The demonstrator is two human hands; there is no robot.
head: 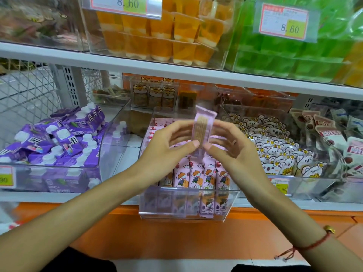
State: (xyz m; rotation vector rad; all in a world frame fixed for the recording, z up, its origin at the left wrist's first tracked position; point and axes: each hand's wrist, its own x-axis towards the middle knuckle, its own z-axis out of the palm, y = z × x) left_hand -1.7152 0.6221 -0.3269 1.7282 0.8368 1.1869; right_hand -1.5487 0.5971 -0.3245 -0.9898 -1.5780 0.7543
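Red string bracelet [314, 244] circles the right wrist at the lower right. Both forearms reach up to a pink wafer packet [203, 128], held upright between the two hands. The left hand [167, 149] pinches its lower left edge with thumb and fingers, and the right hand [235, 152] pinches the lower right edge likewise. The packet hangs above a clear bin [225, 190] of matching pink packets [198, 173] at the front edge of the shelf [49, 197]. Purple cartons [64, 134] fill the bin to the left, koala packets [275, 152] the bin to the right.
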